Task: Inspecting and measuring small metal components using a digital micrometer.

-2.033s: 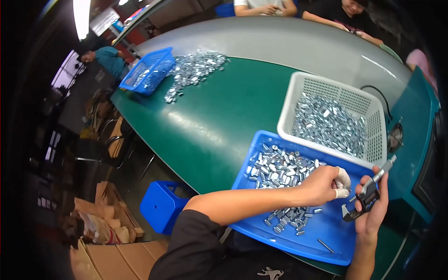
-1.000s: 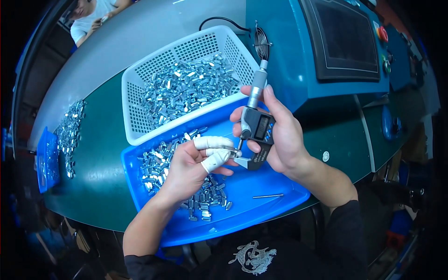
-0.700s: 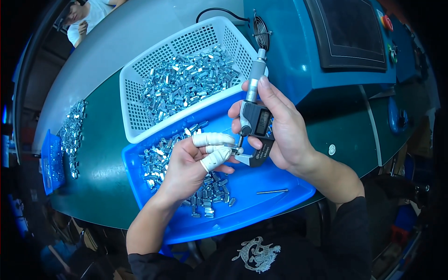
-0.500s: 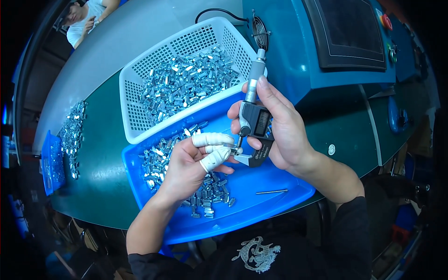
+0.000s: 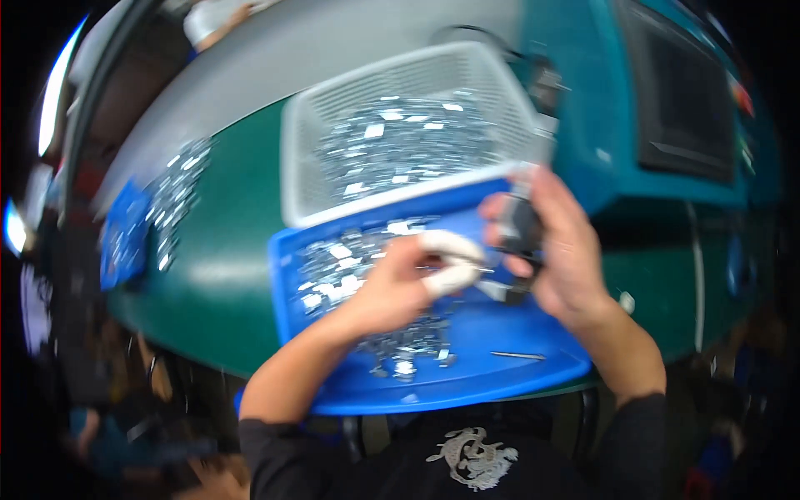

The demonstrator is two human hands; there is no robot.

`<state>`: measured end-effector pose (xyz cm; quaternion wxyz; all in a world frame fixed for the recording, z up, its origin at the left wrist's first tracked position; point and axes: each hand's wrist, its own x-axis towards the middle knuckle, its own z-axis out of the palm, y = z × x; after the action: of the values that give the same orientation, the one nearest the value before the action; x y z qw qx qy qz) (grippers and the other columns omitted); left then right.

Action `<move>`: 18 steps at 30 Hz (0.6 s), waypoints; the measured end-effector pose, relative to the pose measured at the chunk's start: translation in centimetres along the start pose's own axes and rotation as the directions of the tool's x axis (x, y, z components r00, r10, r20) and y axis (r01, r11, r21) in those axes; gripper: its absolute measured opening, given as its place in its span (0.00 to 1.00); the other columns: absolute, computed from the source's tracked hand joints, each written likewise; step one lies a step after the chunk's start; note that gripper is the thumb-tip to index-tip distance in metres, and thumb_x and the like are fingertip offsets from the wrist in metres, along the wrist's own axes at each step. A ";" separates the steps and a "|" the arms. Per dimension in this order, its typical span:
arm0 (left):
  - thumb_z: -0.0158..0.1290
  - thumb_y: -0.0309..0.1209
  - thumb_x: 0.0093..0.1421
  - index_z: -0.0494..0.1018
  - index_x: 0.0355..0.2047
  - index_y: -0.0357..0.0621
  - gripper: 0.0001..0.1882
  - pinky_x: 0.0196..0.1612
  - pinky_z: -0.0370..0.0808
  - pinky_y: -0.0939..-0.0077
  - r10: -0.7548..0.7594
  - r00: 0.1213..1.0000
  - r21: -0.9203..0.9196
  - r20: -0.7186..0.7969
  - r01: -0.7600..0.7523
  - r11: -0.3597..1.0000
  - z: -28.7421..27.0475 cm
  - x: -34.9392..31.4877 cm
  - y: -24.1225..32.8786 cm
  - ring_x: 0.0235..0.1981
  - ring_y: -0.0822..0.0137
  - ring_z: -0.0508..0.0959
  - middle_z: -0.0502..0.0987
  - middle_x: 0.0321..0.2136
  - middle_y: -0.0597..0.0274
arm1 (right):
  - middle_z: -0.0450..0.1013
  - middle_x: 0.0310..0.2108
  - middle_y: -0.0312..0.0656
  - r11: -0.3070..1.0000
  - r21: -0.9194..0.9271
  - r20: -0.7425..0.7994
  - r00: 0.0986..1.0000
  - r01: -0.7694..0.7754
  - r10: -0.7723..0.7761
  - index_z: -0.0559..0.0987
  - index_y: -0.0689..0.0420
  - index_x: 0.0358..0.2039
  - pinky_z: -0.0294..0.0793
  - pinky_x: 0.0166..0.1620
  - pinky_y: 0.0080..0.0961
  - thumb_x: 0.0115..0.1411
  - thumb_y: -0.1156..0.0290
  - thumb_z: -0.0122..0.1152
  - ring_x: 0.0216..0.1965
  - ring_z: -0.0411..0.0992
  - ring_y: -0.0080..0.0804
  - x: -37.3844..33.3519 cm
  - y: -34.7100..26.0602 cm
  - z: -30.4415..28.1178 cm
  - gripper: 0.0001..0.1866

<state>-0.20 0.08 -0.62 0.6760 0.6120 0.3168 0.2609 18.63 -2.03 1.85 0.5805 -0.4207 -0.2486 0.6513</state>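
My right hand is wrapped round a digital micrometer, held upright with its jaw end low, over a blue tray. Close to the jaw, my left hand, with white finger covers on its thumb and forefinger, is closed in a pinch. A small metal part shows at those fingertips, smeared by motion; whether it touches the jaw I cannot tell. Shiny metal pieces lie heaped in the tray's left half, partly hidden by my left hand. A thin metal rod lies at the tray's front right.
Behind the tray, a white perforated basket holds many similar pieces. More pieces lie by a small blue basket on the green table. A teal machine with a dark screen stands at right. Another person's arm shows far left.
The whole view has swung, shifting the tray, baskets and both hands rightward in the picture. The left fingertips now sit slightly apart from the micrometer's body; blur hides finer differences.
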 end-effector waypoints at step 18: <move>0.55 0.26 0.49 0.73 0.33 0.35 0.11 0.33 0.73 0.64 0.582 0.714 0.696 -0.389 -0.186 0.694 -2.2 -0.7 1.0 0.31 0.56 0.76 0.75 0.30 0.51 | 0.71 0.33 0.38 0.992 -0.012 -0.042 0.991 0.125 -0.125 0.66 0.54 0.52 0.63 0.11 0.09 0.66 0.54 0.44 0.28 0.68 0.20 -0.2 1.3 -0.9 0.21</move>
<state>-2.26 1.19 0.38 0.2344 0.7393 0.4308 0.4613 18.61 -2.60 0.35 0.6233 -0.4208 -0.2651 0.6035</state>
